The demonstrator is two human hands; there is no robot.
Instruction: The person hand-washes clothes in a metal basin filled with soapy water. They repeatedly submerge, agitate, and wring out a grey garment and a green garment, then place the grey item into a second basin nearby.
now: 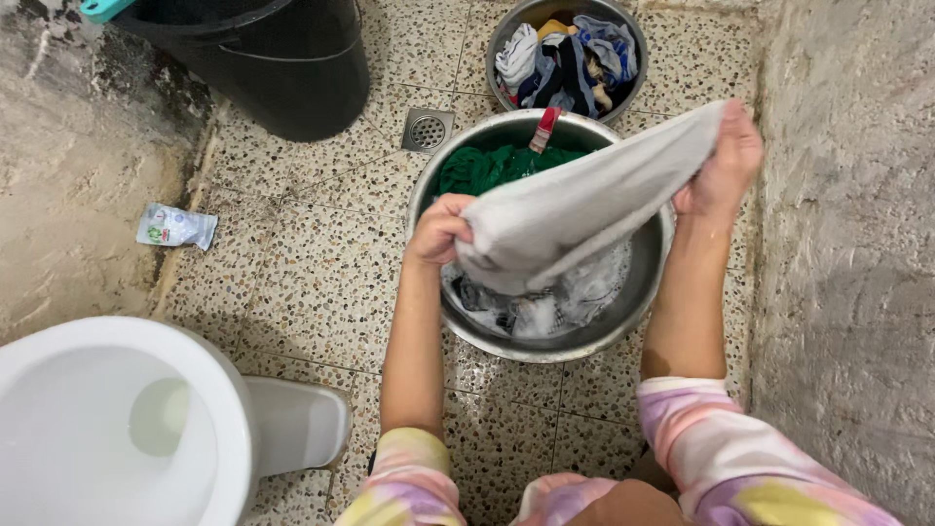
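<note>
Left hand (438,232) and right hand (723,168) each hold a grip pinched shut on an end of the grey-white cloth (575,205), stretched taut just above the large steel basin (651,292); inside the basin lie soapy water and a green garment (487,168); beyond the basin, a smaller steel bowl (499,39) of mixed clothes; floor drain (427,130) just beside the basin; black bucket (282,68), sachet (175,227) and toilet (127,419) well left of it.

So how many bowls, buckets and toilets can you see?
Metal bowls: 2, the big bowl under the grey cloth and the small bowl behind
Black bucket: 1
White toilet: 1
Total: 4
</note>
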